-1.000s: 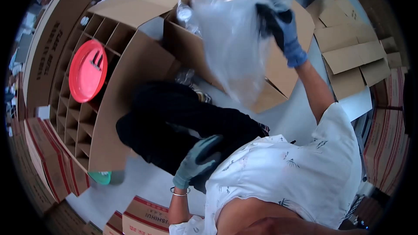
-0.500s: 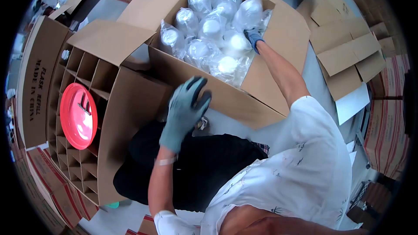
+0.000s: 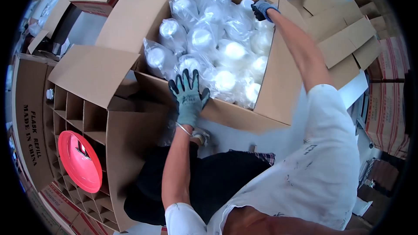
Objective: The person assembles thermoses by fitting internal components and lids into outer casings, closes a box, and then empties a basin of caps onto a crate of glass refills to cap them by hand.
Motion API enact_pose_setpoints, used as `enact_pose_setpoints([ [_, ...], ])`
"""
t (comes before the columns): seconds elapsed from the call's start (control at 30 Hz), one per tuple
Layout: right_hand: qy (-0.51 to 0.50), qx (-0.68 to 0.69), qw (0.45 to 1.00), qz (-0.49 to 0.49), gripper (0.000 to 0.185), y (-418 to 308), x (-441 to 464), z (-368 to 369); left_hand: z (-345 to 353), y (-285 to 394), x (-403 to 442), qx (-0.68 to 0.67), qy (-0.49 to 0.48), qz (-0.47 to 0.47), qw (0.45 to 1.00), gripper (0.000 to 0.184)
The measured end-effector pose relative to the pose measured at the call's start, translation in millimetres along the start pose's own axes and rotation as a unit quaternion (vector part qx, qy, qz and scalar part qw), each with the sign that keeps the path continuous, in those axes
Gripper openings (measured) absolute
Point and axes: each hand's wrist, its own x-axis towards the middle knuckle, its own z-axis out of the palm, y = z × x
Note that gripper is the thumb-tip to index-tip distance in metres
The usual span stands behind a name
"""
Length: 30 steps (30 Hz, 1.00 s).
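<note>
A large open cardboard carton (image 3: 244, 119) is packed with rounded white items in clear plastic bags (image 3: 202, 38). My left hand (image 3: 190, 98), in a grey-green glove with dark fingertips, has its fingers spread at the carton's near edge, by the closest bagged items. My right hand (image 3: 264, 9), gloved in blue-grey and black, reaches to the far right corner. Its fingers are curled beside a white round top (image 3: 247, 4). Whatever lies under those fingers is hidden.
On the left stands a carton with cardboard dividers (image 3: 93, 115), marked "FLASK REFILL". A pink-red plastic dish (image 3: 80, 161) rests on the dividers. Flattened cardboard (image 3: 348, 39) lies at the right, near stacked striped cartons (image 3: 385, 109). Wide flaps (image 3: 283, 69) stick out from the packed carton.
My right hand has moved further into the far right corner. My left hand has come to the carton's near edge with its fingers spread. The view has shifted slightly.
</note>
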Motion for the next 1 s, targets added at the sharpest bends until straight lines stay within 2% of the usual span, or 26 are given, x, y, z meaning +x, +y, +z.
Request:
enact_pose_setpoints([
  [0.1,0.169,0.099,0.980,0.028,0.026,32,49,45,-3,1,2,-0.019,-0.014,-0.013,1.000,0.078],
  [0.17,0.204,0.098,0.972,0.060,0.026,54,54,69,-3,2,5,-0.026,-0.014,-0.020,0.999,0.079],
  [0.37,0.205,0.081,0.971,0.092,0.026,65,56,91,1,4,8,-0.035,-0.035,-0.033,0.998,0.082],
  [0.53,0.170,0.103,0.978,0.069,0.027,41,26,79,1,5,12,-0.019,-0.034,-0.038,0.999,0.084],
  [0.7,0.164,0.065,0.979,-0.104,0.032,-47,-52,13,11,4,8,-0.006,-0.035,-0.034,0.999,0.085],
  [0.77,0.078,0.052,0.981,-0.172,0.037,-82,-109,-15,14,2,4,0.019,-0.044,-0.037,0.998,0.087],
  [0.8,0.073,0.061,0.972,-0.217,0.039,-93,-133,-18,-6,5,3,0.001,-0.098,-0.052,0.994,0.080],
  [0.87,-0.001,0.151,0.935,-0.321,0.037,-113,-218,-14,2,-13,8,-0.183,-0.105,0.016,0.977,0.075],
  [0.9,-0.054,0.194,0.917,-0.346,0.040,-120,-253,-6,-28,-5,8,-0.409,-0.071,-0.099,0.904,0.067],
  [0.93,-0.115,0.261,0.893,-0.348,0.038,-123,-296,8,-59,4,9,-0.612,0.014,-0.190,0.767,0.060],
  [0.97,-0.174,0.278,0.887,-0.326,0.037,-122,-331,20,-85,2,1,-0.785,0.073,-0.268,0.554,0.059],
  [1.0,-0.211,0.299,0.866,-0.342,0.034,-119,-368,43,-134,8,-13,-0.871,0.098,-0.216,0.430,0.064],
])
